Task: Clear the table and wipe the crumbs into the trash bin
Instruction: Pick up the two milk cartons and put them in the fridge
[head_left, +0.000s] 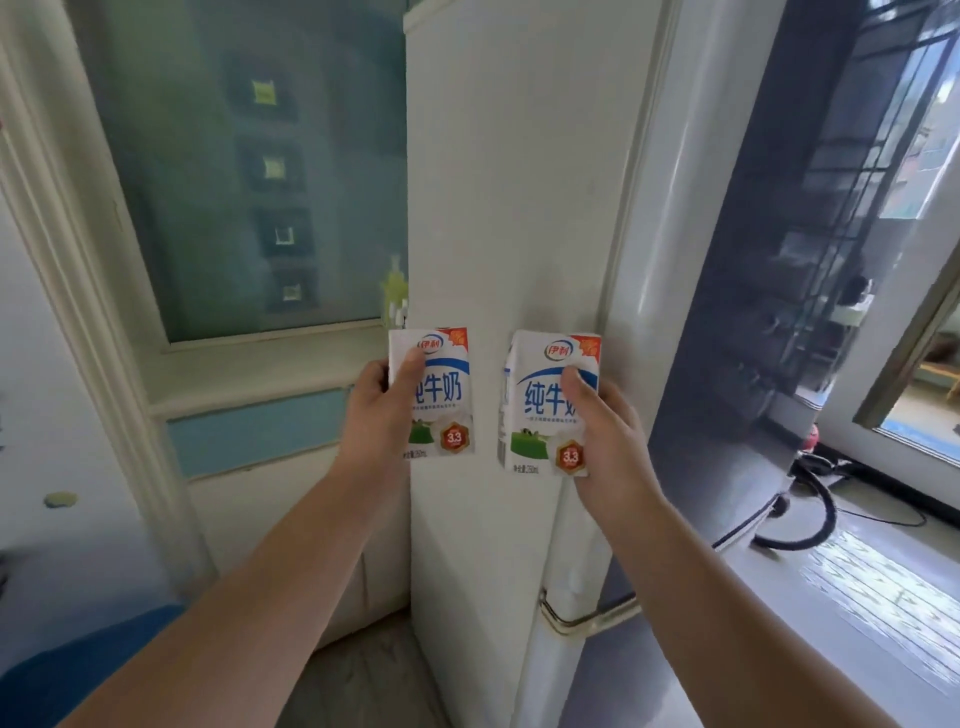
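Note:
I hold two small white milk cartons with blue lettering upright in front of a white fridge (498, 208). My left hand (379, 410) grips the left milk carton (447, 400) from its left side, thumb across the front. My right hand (608, 431) grips the right milk carton (540, 410) from its right side, thumb on the front face. Both cartons hang in the air, a short gap apart, close to the fridge's side panel. No table, crumbs or trash bin are in view.
The fridge's door edge and handle (566, 618) stand just right of the cartons. A white door with frosted glass (249, 171) is at the left. Grey floor with a black cable (810, 525) and a window lie to the right.

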